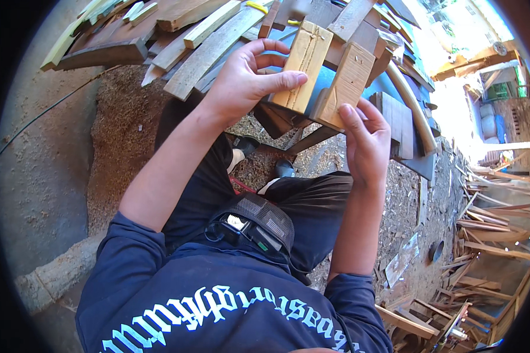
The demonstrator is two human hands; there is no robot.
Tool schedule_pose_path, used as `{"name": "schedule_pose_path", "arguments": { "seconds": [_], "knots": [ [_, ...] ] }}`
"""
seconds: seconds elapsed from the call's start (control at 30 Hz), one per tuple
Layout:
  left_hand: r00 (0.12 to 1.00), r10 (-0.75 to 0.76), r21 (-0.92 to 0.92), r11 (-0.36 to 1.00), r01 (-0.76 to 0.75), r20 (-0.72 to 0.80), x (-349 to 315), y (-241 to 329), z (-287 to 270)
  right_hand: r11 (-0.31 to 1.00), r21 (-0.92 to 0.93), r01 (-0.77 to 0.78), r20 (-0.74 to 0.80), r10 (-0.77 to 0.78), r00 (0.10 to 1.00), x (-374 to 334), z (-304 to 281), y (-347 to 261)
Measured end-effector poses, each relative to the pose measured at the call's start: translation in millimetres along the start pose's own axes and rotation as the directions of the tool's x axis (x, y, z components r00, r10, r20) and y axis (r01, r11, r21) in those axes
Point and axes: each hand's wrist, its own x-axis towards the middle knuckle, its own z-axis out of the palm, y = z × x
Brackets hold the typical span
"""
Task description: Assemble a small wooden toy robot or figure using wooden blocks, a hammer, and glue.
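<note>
My left hand [250, 79] is closed on a pale wooden block [312, 56], thumb on its face and fingers behind its left edge. A groove runs lengthwise down that face. Beside it to the right, my right hand [368, 138] grips the lower end of a browner wooden block [353, 73] between thumb and fingers. Small light marks show near that block's top end. Both blocks are tilted side by side with a narrow gap between them, above the near edge of a blue work surface [330, 76].
Loose boards [218, 50] are heaped at the far left of the work surface. A curved wooden piece [412, 106] and dark blocks [393, 120] lie at its right. Sawdust [121, 117] covers the floor. Stacked wood scraps [489, 217] line the right side, with a small black bowl [436, 251] nearby.
</note>
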Motion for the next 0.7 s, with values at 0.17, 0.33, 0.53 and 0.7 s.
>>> {"name": "schedule_pose_path", "arguments": {
  "seconds": [0.17,0.33,0.53,0.7],
  "knots": [
    [0.982,0.070,0.059,0.996,-0.060,-0.175,-19.2,1.7,12.5,0.995,0.039,-0.093,0.085,0.089,0.992,13.9,1.2,-9.1],
    [0.956,0.075,0.082,0.995,-0.054,-0.285,-34.2,15.9,29.7,0.978,0.146,-0.152,0.181,0.125,0.975,17.5,-2.0,-21.2],
    [0.963,-0.128,-0.195,0.977,0.082,-0.236,-38.4,15.4,29.9,0.967,0.149,-0.207,0.168,0.182,0.969,14.7,3.0,-33.7],
    [0.916,-0.365,-0.463,0.792,0.399,0.165,-39.8,13.3,24.5,0.975,0.000,-0.220,0.149,0.218,0.965,-3.0,8.5,-41.1]
  ]
}}
